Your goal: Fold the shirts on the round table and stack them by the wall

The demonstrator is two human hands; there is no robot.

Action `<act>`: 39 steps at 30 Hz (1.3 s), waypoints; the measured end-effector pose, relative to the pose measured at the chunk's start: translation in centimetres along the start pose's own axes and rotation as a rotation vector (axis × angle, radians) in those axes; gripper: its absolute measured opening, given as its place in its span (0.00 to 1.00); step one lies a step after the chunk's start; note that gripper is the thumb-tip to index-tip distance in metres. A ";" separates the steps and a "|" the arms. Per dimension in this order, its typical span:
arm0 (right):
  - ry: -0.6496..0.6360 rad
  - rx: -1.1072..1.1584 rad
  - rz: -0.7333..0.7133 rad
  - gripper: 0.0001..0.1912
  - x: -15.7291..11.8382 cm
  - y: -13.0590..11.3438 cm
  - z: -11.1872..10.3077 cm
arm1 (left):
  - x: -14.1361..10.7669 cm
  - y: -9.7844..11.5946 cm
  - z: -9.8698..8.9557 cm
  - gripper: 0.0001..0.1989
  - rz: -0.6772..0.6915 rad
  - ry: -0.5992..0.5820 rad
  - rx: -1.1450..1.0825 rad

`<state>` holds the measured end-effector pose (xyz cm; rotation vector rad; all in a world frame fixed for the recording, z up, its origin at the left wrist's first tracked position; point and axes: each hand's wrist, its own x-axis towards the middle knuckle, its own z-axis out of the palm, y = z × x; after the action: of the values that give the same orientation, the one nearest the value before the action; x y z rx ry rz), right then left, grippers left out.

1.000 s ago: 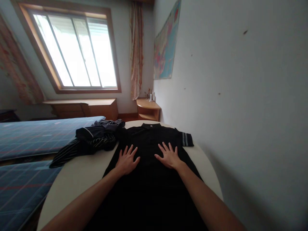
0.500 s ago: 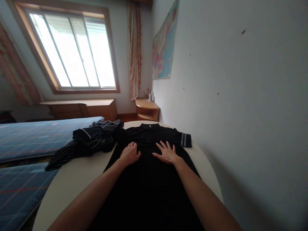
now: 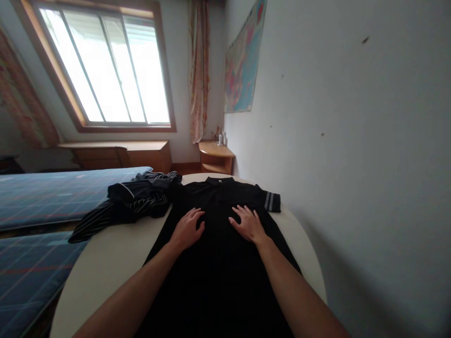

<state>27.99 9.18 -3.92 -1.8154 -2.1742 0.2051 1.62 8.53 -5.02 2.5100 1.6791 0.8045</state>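
Observation:
A black collared garment [image 3: 216, 253], perhaps a polo shirt or dress, lies spread face up on a round cream table [image 3: 105, 263], its collar at the far end. Two grey stripes mark its right-hand sleeve [image 3: 272, 202]. Over the left part of its chest is my left hand [image 3: 188, 228], palm down with thumb apart from the fingers. My right hand [image 3: 247, 223] is across from it, palm down, fingers spread. Both appear to rest on the cloth and hold nothing. The near end of the garment runs out of view below.
A heap of dark striped clothes [image 3: 137, 197] lies at the table's left edge, beside the garment. Blue plaid mattresses [image 3: 35, 253] are on the left. A white wall [image 3: 352, 188] stands close on the right. Beyond the table is a small corner shelf [image 3: 216, 150].
My left hand's fingers have straightened a little, and its thumb stands further from them. My right hand has shifted slightly right. The view has tilted a little.

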 end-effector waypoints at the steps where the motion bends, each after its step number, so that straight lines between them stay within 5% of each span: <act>1: -0.017 -0.015 0.008 0.36 -0.2 -0.1 0.1 | -0.4 0.2 -0.1 0.23 -0.009 -0.021 0.011; 9: -0.160 -0.090 0.036 0.44 -1.2 -0.8 0.3 | -1.2 1.2 -0.5 0.31 -0.124 -0.237 0.168; 16: -0.201 -0.059 0.036 0.44 -0.5 -0.9 -1.5 | 2.2 0.5 0.1 0.25 -0.054 -0.156 0.217; 26: -0.191 0.074 -0.055 0.31 2.7 1.3 -2.3 | 9.4 -2.4 2.1 0.31 -0.004 -0.101 0.204; 32: -0.205 0.139 -0.137 0.29 4.5 2.2 -2.2 | 12.1 -5.3 3.6 0.34 -0.200 -0.180 0.206; 39: -0.159 0.033 -0.096 0.39 8.3 2.9 -1.7 | 12.8 -7.1 4.1 0.32 -0.296 -0.204 0.246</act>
<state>29.98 17.71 -2.06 -1.7247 -2.3449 0.3737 0.97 23.71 -5.42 2.2973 2.1116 0.3247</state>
